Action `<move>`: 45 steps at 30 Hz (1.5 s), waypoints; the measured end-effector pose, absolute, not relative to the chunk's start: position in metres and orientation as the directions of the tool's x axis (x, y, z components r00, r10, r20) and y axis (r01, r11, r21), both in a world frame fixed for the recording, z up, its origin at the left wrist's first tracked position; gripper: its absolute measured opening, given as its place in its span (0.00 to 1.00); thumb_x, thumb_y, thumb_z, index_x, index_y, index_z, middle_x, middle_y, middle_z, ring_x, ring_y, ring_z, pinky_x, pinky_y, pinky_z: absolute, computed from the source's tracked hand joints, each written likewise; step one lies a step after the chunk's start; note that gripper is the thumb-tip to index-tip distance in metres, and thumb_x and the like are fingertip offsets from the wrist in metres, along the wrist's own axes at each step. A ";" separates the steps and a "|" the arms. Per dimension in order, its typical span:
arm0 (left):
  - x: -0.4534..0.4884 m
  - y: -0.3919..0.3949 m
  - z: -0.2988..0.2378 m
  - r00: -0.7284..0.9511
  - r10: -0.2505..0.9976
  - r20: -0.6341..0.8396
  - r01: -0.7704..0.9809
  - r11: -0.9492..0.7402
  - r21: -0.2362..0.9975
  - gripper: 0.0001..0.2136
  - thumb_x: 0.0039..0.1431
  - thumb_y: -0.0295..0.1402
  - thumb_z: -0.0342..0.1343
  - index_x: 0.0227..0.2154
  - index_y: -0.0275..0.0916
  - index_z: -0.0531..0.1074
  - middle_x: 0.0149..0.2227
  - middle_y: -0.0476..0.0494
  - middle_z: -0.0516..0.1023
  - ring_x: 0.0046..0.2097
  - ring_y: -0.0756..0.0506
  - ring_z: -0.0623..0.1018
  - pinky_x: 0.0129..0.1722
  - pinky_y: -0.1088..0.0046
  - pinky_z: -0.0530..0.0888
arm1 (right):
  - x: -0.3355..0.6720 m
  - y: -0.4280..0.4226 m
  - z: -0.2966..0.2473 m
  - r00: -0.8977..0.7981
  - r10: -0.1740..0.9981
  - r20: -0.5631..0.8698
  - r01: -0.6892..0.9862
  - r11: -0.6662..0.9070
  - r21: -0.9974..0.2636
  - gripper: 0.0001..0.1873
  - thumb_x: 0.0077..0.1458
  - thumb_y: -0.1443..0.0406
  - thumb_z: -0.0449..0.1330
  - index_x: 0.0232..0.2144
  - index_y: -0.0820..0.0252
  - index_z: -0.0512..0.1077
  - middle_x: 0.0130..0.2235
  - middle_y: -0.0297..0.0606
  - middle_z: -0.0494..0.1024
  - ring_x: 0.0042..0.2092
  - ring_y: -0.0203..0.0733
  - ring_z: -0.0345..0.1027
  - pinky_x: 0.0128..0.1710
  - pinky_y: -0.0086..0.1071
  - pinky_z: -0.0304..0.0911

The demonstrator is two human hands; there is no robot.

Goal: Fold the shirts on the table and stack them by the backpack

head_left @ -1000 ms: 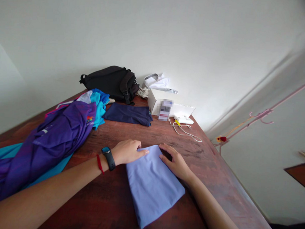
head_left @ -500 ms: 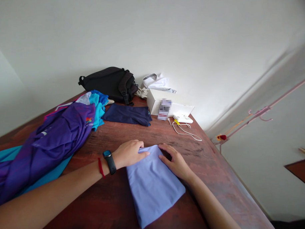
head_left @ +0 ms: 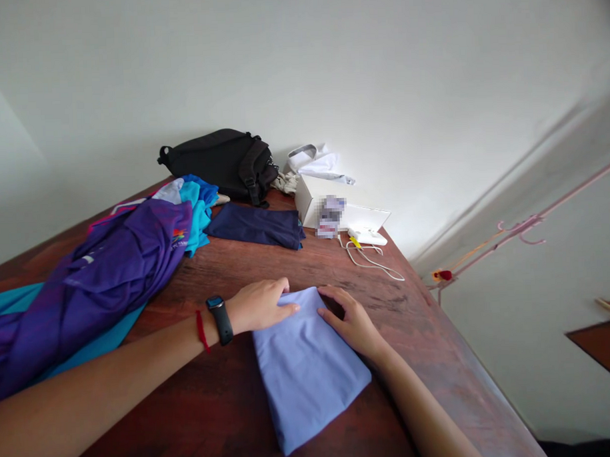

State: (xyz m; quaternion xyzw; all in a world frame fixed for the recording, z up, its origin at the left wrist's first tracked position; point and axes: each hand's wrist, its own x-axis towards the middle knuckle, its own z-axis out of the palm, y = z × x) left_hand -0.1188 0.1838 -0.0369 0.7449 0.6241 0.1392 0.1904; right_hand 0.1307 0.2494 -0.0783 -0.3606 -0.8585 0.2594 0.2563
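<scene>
A folded light blue cloth (head_left: 307,365) lies flat on the dark wooden table (head_left: 231,411) in front of me. My left hand (head_left: 260,303), with a black watch and a red string on the wrist, rests at the cloth's far left corner, fingertips lying on its edge. My right hand (head_left: 352,323) presses on the cloth's far right edge, fingers curled at the fabric. Whether either hand pinches the fabric is unclear; both hold it down.
A heap of purple and teal clothes (head_left: 101,275) fills the table's left side. Beyond lie a folded navy garment (head_left: 257,227), a black bag (head_left: 217,161), a white box (head_left: 329,211) and a white charger with cable (head_left: 370,246). The table's edge runs along the right.
Hardly anything differs. My left fingertips have slid slightly further onto the cloth's far corner; the view has shifted a little.
</scene>
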 end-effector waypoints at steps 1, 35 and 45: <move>-0.119 0.184 -0.037 0.187 0.982 -0.039 0.871 -0.147 0.469 0.19 0.63 0.47 0.53 0.49 0.38 0.70 0.51 0.35 0.80 0.52 0.35 0.79 0.49 0.63 0.73 | 0.131 0.249 -0.078 -0.609 0.752 0.253 0.486 0.605 -0.630 0.21 0.61 0.57 0.60 0.56 0.52 0.72 0.57 0.42 0.74 0.60 0.51 0.66 0.63 0.49 0.60; -0.110 0.181 -0.055 0.219 0.961 0.169 0.940 -0.254 0.226 0.16 0.69 0.46 0.45 0.42 0.40 0.70 0.39 0.38 0.81 0.42 0.34 0.82 0.37 0.62 0.76 | 0.125 0.246 -0.081 -0.286 0.940 0.185 0.132 0.230 -0.964 0.27 0.55 0.59 0.66 0.57 0.55 0.72 0.39 0.39 0.84 0.33 0.41 0.76 0.40 0.38 0.73; -0.110 0.181 -0.058 0.209 0.963 0.172 0.936 -0.248 0.250 0.17 0.69 0.47 0.45 0.43 0.40 0.71 0.40 0.37 0.81 0.42 0.34 0.82 0.39 0.62 0.75 | 0.127 0.245 -0.084 -0.321 0.929 0.184 0.267 0.275 -0.924 0.09 0.53 0.64 0.63 0.36 0.54 0.83 0.38 0.39 0.85 0.33 0.42 0.75 0.36 0.35 0.71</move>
